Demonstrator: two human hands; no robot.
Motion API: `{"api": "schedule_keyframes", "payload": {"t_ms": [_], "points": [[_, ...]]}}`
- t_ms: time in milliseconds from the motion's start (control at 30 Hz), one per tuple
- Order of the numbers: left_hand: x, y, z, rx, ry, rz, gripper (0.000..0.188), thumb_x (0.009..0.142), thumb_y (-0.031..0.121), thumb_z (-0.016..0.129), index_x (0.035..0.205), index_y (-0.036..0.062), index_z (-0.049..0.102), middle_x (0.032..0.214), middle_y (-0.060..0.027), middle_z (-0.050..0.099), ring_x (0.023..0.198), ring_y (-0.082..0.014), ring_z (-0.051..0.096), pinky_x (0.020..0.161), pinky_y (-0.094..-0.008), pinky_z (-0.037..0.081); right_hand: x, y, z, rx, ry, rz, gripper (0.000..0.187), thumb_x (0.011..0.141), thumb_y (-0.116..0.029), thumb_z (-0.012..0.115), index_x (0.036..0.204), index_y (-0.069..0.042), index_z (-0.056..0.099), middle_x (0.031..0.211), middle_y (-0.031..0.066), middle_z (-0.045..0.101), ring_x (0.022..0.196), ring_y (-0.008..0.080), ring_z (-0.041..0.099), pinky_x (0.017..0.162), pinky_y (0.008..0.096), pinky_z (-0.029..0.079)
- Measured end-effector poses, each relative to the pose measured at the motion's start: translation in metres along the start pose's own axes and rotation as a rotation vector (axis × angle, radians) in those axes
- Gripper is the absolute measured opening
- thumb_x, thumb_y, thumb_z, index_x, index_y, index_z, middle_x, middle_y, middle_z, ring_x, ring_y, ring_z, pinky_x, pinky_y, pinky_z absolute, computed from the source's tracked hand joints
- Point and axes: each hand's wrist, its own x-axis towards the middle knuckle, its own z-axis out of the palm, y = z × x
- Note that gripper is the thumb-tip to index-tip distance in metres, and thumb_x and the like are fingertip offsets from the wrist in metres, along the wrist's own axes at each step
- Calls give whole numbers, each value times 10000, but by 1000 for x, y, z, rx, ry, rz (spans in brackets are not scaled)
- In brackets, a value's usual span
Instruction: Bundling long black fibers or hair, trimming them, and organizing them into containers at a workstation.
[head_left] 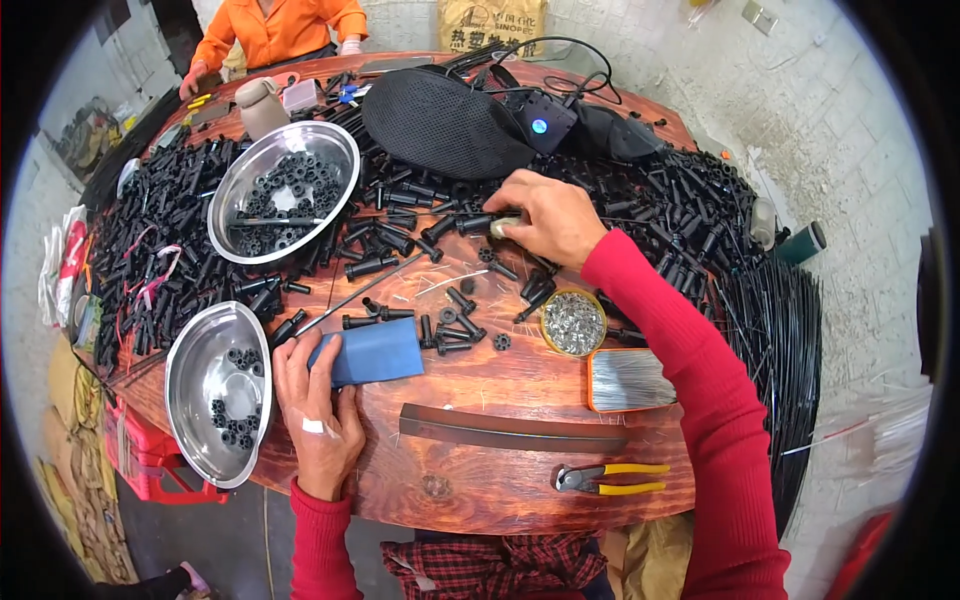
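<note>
My left hand (320, 420), with a strip of white tape on its back, is closed on the left end of a blue rectangular block (370, 352). A thin dark rod (365, 290) slants up and right from beside its fingers; whether they touch it I cannot tell. My right hand (550, 215), a pale cover on its thumb, reaches over the heap of black plastic parts (690, 240). Its fingertips pinch the end of a black tubular part (472, 223). Several black flanged tubes (458, 330) lie loose beside the blue block.
Steel bowls (352, 180) (180, 400) with black rings stand left. A tin of small metal bits (573, 322), an orange-edged tray of pins (630, 380), a dark strip (510, 430) and yellow-handled nippers (610, 478) lie nearby. A black mesh bag (440, 120) and an orange-clad person (275, 35) are beyond.
</note>
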Motion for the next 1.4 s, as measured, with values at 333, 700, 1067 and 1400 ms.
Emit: {"api": "schedule_keyframes", "payload": {"t_ms": [333,700,1067,1400], "points": [[-1,-2,-2,-16,-1,-8,583,756,-70,656,1323,41,586,1384,-196,526,1314,-464,419,1137,-539,320,-28,40,-17,-358,36,5,162,847,-230,729,977,-134,720,1019,80,658,930,305,676,772,417,549],[0,-1,-1,-6,-15,-19,589,752,-79,650,1325,40,585,1391,-192,525,1327,-461,415,1145,-538,311,-18,22,-4,-260,212,-47,113,819,-147,719,927,-126,742,947,63,635,851,294,675,723,421,537],[-1,-1,-1,-2,-6,-19,579,749,-82,648,1311,40,588,1386,-188,530,1317,-460,423,1143,-538,312,-14,26,6,-356,181,-70,145,831,-210,718,943,-133,770,995,66,626,914,279,664,760,409,537],[-2,0,-2,-8,-31,-47,572,764,-84,628,1322,33,573,1418,-180,514,1377,-443,390,1182,-522,276,-16,28,-5,-338,119,100,196,861,-275,692,980,-143,775,918,75,632,862,290,666,736,409,536]]}}
